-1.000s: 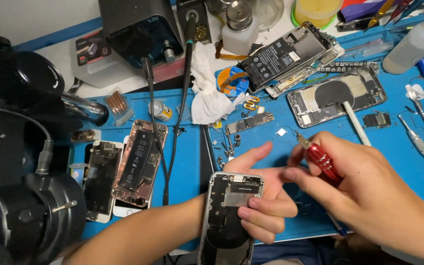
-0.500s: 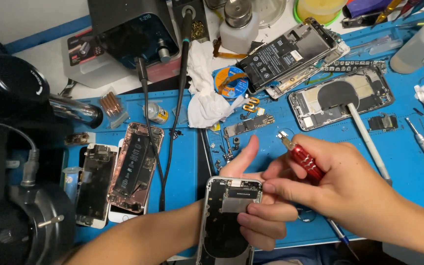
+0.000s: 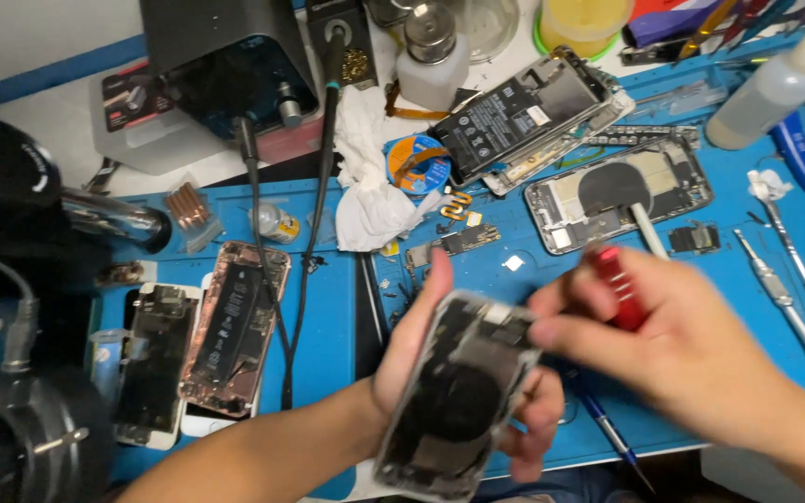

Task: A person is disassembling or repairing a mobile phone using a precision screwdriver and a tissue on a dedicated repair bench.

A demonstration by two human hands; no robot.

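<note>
Right, left hand [image 3: 421, 359] is wrapped around an opened phone chassis [image 3: 454, 401], thumb up along its left edge, fingers curled under the right side. The chassis is lifted off the desk [image 3: 337, 326], tilted, inner side facing up: dark round coil in the middle, small boards near the top. It's blurred, so finer detail is unreadable.

Right hand [image 3: 682, 345] is closed on a red-handled screwdriver [image 3: 619, 289], pinched between thumb and fingers. Only the red handle shows above the hand; the tip is hidden or blurred, so I can't tell if it touches the chassis. The index finger reaches toward the chassis' top right corner.

The chassis sits low centre in view, above the front edge of the blue mat.

Around it:
- Left of the hands, two more stripped phones lie flat side by side: a rose-gold-framed one [image 3: 235, 326] with its battery exposed, and a pale one [image 3: 156, 359] beside it.
- Behind the hands, another open chassis [image 3: 619, 191] with a round coil; a white stick rests across it.
- Further back, a larger opened phone with a black battery [image 3: 514, 116].
- A crumpled white tissue [image 3: 370, 191] near centre, with a blue reel [image 3: 416, 163] just beside it.
- Metal tweezers and picks [image 3: 789, 298] lie on the right.
- A white squeeze bottle [image 3: 775, 84] at top right.
- A black microscope body [image 3: 20, 307] fills the left edge.
- A blue pen [image 3: 603, 424] lies on the mat under the right hand.
</note>
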